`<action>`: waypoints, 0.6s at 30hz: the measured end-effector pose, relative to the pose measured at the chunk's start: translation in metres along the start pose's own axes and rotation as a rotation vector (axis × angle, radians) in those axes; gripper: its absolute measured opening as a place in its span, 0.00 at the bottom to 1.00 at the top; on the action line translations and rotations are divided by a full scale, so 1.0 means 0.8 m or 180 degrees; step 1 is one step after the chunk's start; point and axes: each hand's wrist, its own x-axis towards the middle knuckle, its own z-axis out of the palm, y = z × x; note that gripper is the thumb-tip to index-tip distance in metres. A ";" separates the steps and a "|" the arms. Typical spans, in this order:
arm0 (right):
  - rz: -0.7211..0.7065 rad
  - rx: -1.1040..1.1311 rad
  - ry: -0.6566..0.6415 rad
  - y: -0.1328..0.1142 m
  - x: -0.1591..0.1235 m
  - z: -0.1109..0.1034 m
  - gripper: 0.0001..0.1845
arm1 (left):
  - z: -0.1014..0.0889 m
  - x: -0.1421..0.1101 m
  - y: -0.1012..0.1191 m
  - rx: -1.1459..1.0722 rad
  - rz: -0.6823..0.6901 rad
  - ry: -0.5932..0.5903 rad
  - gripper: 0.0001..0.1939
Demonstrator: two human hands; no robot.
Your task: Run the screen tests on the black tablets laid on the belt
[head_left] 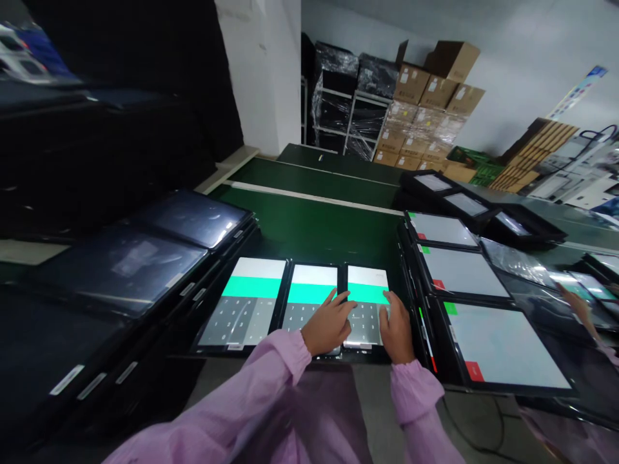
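Three tablets lie side by side in front of me: a left tablet (242,316), a middle tablet (312,283) and a right tablet (367,293). Each screen shows a white band, a green band and a grey calculator keypad. My left hand (329,325) reaches over the middle tablet, its fingers stretched onto the right tablet's keypad. At that tablet's right side is my right hand (399,330), thumb and finger apart, a fingertip at the edge of the green band. Neither hand grips anything. My left hand hides part of the middle keypad.
Dark tablets (140,258) are stacked at my left. Lit tablets (464,270) with red and green corners are stacked at my right. Black trays (522,225) stand beyond them on the green table (319,225). Another person's hand (575,306) is at far right.
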 end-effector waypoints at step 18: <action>0.0067 0.0089 -0.0215 0.008 0.006 0.002 0.23 | -0.045 -0.096 -0.064 -0.0060 -0.0820 0.0887 0.27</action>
